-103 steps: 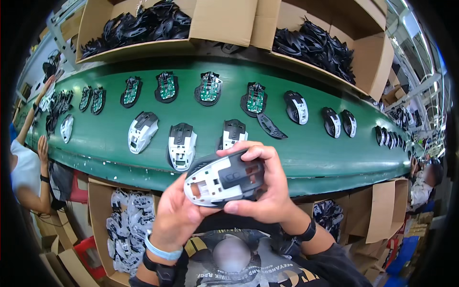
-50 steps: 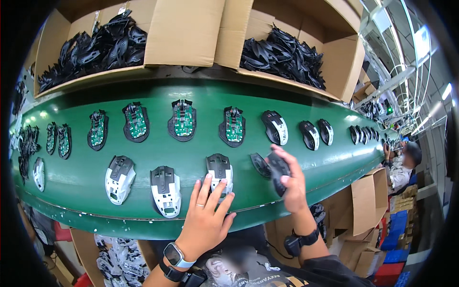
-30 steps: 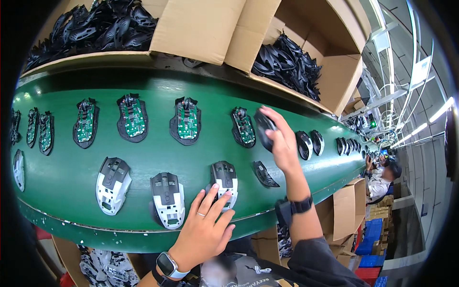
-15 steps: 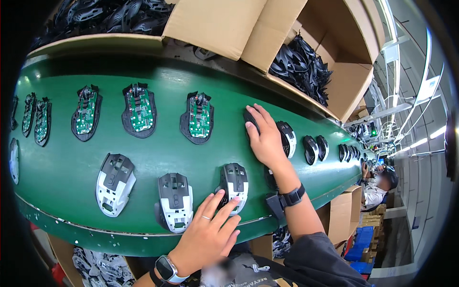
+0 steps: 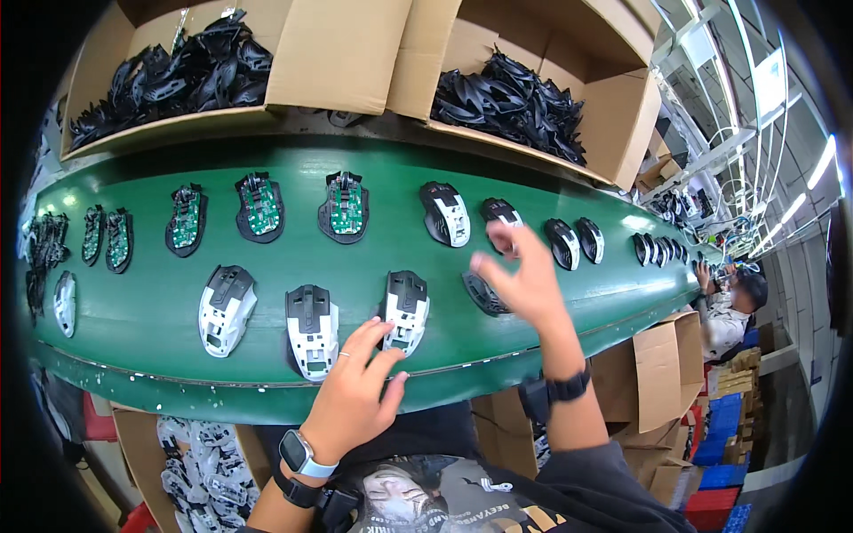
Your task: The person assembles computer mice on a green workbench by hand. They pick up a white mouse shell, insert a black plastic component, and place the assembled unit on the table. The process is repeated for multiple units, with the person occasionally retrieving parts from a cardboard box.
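My left hand [image 5: 357, 384] has its fingers spread, fingertips resting at the lower left edge of a grey-and-white mouse top shell [image 5: 408, 309]. Two more such shells lie left of it, a middle one [image 5: 312, 329] and a farther one [image 5: 227, 311]. My right hand [image 5: 526, 275], a little blurred, is above the belt with thumb and fingers apart and nothing in it. Under its thumb sits a black shell part [image 5: 484, 294]. Behind its fingers lies an assembled-looking mouse [image 5: 499, 213], partly covered. A black-and-white mouse [image 5: 447, 215] lies to its left.
Several black mouse bases with green circuit boards [image 5: 344, 206] line the far side of the green belt [image 5: 373, 253]. More mice [image 5: 562, 244] run off to the right. Cardboard boxes [image 5: 613, 124] of black parts stand behind; a box of white shells [image 5: 133, 453] is below. A co-worker [image 5: 730, 311] sits far right.
My right hand has let go of a mouse at the far side and drawn back toward me. My left hand stays by the same shell. The whole view has shifted.
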Tool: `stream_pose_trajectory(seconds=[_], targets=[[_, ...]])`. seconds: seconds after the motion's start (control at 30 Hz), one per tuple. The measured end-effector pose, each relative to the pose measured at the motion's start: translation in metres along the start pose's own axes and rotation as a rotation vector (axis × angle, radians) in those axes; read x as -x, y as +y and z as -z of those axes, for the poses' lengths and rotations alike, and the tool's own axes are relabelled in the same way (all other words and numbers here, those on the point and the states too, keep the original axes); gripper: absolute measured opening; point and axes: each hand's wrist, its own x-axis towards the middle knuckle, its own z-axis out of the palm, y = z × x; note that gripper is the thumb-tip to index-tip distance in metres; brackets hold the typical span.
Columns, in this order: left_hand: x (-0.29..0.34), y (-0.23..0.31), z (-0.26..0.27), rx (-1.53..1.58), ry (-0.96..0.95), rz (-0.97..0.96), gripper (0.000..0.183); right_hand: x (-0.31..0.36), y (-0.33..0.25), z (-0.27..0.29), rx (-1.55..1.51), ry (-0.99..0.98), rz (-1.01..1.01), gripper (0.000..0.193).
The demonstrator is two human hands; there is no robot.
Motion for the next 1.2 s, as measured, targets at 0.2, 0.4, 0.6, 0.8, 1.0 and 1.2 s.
stream_pose_trajectory(seconds=[0.2, 0.4, 0.6, 0.8, 1.0, 1.2], targets=[[-0.011, 0.017, -0.021, -0.201, 0.129, 0.090, 0.060, 0.068, 0.017, -0.014, 0.101, 0.006, 0.062, 0.037], [-0.035, 0.030, -0.048, -0.485, 0.119, 0.180, 0.067, 0.078, 0.015, -0.022, -0.269, 0.055, -0.091, 0.024], [-0.025, 0.036, -0.040, 0.232, 0.226, 0.300, 0.070, 0.100, -0.013, -0.013, -1.142, 0.046, -0.317, 0.016], [-0.009, 0.036, -0.034, 0.060, 0.336, 0.071, 0.082, 0.096, -0.011, -0.013, -1.527, -0.110, -0.371, 0.019], [-0.009, 0.033, -0.024, -0.350, 0.300, -0.023, 0.074, 0.100, -0.025, -0.028, -1.509, -0.049, -0.395, 0.019], [-0.006, 0.025, -0.029, -0.376, 0.191, 0.020, 0.068, 0.089, -0.037, -0.031, -1.440, 0.001, -0.385, 0.029]])
